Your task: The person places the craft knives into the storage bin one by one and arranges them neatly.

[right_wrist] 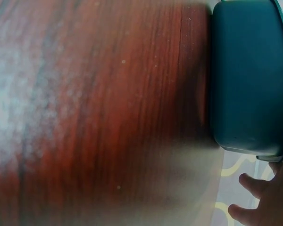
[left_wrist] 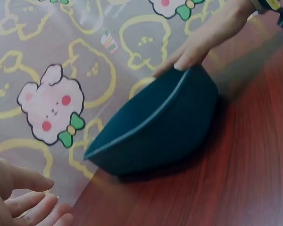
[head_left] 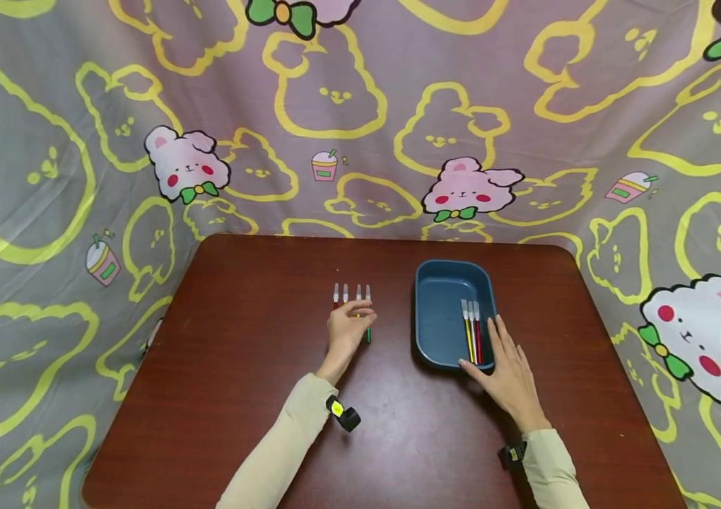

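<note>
A row of several pens [head_left: 350, 292] with clear caps lies on the brown table [head_left: 239, 367], left of a dark blue tray [head_left: 443, 272]. My left hand [head_left: 349, 324] lies over the near ends of these pens, fingers loosely bent; a green pen [head_left: 368, 334] shows at its right side. In the left wrist view the left fingers [left_wrist: 30, 202] look relaxed with no pen between them. Three pens [head_left: 471, 332], yellow, red and another, lie inside the tray. My right hand [head_left: 505, 364] rests flat with straight fingers on the tray's near right rim, as the left wrist view confirms [left_wrist: 203, 37].
A cartoon-rabbit cloth [head_left: 360, 127] hangs behind and beside the table. The tray [left_wrist: 155, 127] stands right of centre, its outer wall [right_wrist: 250, 75] filling the right wrist view. Bare wood [right_wrist: 108, 117] spreads in front of it. The table's edges drop off at the left and right.
</note>
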`<state>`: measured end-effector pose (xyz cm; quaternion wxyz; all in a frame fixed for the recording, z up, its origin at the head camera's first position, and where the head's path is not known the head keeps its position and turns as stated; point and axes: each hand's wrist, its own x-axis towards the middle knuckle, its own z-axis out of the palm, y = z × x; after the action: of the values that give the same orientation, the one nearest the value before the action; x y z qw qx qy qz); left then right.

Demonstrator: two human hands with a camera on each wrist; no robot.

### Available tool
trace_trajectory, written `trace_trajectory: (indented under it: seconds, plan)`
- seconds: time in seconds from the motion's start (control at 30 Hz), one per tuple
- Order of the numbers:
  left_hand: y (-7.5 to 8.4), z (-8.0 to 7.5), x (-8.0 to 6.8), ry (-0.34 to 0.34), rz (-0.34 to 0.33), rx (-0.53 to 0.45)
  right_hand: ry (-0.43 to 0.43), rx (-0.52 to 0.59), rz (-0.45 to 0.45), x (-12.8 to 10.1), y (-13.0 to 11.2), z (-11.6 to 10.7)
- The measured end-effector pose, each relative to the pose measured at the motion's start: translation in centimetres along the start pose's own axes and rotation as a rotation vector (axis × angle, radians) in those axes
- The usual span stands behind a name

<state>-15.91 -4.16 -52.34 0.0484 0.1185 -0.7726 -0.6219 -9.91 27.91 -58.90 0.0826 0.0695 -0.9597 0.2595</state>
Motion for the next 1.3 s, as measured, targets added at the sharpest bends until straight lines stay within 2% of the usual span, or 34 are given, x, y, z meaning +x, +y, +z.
trace_trajectory:
  seconds: [0.23,0.37,0.77,1.1,1.3]
  plan:
    - [-1.3,-1.3,0.7,0.081,-0.001,0.075,0.001,0.006,0.000,-0.1,0.0,0.0]
    - [-2.0,-1.8,0.9,0.108,-0.010,0.080,-0.007,0.007,0.009,-0.1,0.1,-0.1]
    - [-4.2,-2.5,1.8,0.205,0.007,0.105,-0.016,0.014,0.013,0.0,0.1,-0.1]
    - [-5.6,-3.0,2.6,0.298,0.035,0.177,-0.023,0.019,0.021,0.1,0.1,0.0]
    - [-6.0,-2.9,3.0,0.298,0.032,0.185,-0.025,0.020,0.025,0.0,0.1,0.0]
